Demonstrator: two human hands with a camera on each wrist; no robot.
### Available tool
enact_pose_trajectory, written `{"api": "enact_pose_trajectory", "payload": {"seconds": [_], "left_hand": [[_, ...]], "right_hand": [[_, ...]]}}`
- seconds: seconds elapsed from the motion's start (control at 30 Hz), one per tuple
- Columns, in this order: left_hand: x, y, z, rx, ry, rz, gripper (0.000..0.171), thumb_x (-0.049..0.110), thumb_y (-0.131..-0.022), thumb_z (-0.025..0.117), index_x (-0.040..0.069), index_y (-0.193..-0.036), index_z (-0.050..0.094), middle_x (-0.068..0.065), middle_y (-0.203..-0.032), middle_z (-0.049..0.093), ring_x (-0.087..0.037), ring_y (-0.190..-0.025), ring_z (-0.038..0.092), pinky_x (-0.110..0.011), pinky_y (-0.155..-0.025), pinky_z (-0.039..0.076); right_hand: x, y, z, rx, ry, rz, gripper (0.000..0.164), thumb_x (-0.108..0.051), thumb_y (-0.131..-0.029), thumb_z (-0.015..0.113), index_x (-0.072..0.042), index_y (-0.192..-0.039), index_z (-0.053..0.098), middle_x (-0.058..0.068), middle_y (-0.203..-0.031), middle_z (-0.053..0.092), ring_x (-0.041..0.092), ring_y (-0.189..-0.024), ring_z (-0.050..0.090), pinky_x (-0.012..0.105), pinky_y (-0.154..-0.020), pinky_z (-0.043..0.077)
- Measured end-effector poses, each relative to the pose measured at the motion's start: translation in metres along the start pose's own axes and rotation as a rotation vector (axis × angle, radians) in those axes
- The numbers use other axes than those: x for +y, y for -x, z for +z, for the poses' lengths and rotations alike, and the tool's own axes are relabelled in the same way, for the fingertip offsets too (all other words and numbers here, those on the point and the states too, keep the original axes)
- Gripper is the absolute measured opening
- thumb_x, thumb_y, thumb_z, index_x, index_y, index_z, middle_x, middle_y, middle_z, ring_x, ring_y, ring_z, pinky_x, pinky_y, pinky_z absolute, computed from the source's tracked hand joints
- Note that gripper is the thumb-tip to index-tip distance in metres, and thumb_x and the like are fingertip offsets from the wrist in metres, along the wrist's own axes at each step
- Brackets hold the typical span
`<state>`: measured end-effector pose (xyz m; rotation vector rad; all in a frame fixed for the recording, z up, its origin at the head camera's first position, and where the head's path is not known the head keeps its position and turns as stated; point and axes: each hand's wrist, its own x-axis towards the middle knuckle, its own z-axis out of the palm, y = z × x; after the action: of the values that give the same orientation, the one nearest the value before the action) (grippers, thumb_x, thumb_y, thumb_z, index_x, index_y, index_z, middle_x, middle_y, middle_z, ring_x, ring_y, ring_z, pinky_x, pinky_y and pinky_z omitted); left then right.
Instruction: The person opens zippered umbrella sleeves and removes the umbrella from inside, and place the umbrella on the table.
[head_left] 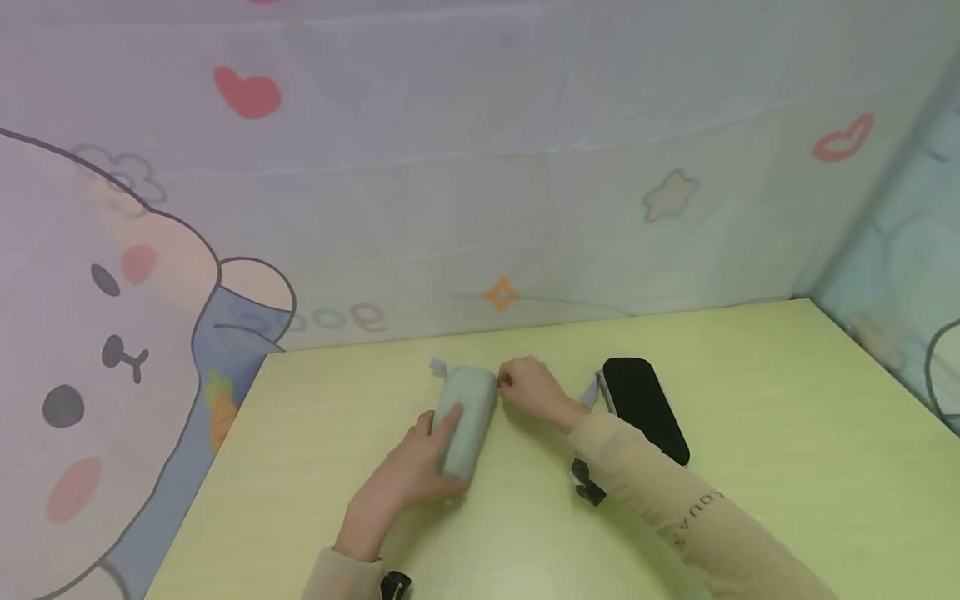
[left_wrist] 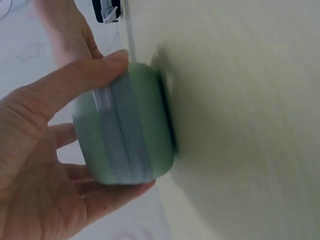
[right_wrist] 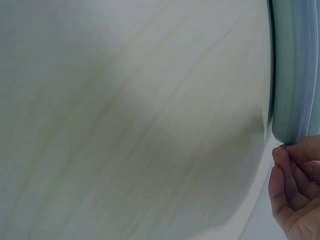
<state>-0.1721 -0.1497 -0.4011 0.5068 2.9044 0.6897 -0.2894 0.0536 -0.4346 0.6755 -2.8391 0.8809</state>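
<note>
A pale green zippered case (head_left: 474,421) stands on its narrow side on the table, left of the middle in the head view. My left hand (head_left: 408,471) grips its near end, with the thumb on one side and fingers on the other. In the left wrist view a grey-blue zipper band (left_wrist: 122,130) runs along the case between two green halves. My right hand (head_left: 534,390) is at the far right corner of the case. In the right wrist view its thumb and forefinger pinch the zipper's end; the pull is mostly hidden by the fingertips.
On the pale yellow table (head_left: 315,467), a black case (head_left: 645,408) with a grey strap (head_left: 592,390) lies to the right, partly behind the right forearm. A small grey tab (head_left: 438,367) sticks out by the green case's far left corner. A printed cloth (head_left: 420,183) hangs behind.
</note>
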Motion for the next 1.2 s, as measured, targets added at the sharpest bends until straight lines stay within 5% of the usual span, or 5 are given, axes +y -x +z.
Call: {"api": "enact_pose_trajectory", "payload": {"seconds": [0.3, 0.87, 1.2], "left_hand": [[-0.013, 0.003, -0.005, -0.036, 0.061, 0.04, 0.1, 0.015, -0.068, 0.086, 0.015, -0.151, 0.031, -0.031, -0.149, 0.03, -0.045, -0.124, 0.048, -0.058, -0.095, 0.045], [-0.012, 0.005, -0.005, 0.004, 0.027, -0.005, 0.095, 0.02, -0.068, 0.087, 0.017, -0.149, 0.037, -0.027, -0.149, 0.035, -0.046, -0.119, 0.054, -0.057, -0.094, 0.046], [-0.01, 0.001, -0.002, 0.02, -0.017, 0.03, 0.096, 0.022, -0.067, 0.087, 0.014, -0.149, 0.037, -0.031, -0.146, 0.037, -0.045, -0.114, 0.057, -0.056, -0.091, 0.049]], "right_hand": [[0.002, 0.001, 0.002, -0.016, -0.024, 0.004, 0.012, -0.004, -0.087, 0.061, -0.002, -0.091, 0.073, 0.011, -0.087, 0.073, 0.016, -0.072, 0.064, 0.029, -0.071, 0.055], [-0.003, 0.001, 0.006, 0.018, -0.045, 0.015, 0.011, -0.004, -0.086, 0.061, -0.002, -0.088, 0.073, 0.009, -0.083, 0.072, 0.013, -0.066, 0.056, 0.027, -0.067, 0.052], [-0.003, 0.003, 0.004, 0.015, -0.027, 0.049, 0.011, -0.004, -0.087, 0.061, -0.003, -0.087, 0.072, 0.008, -0.08, 0.07, 0.012, -0.064, 0.054, 0.025, -0.063, 0.049]]}}
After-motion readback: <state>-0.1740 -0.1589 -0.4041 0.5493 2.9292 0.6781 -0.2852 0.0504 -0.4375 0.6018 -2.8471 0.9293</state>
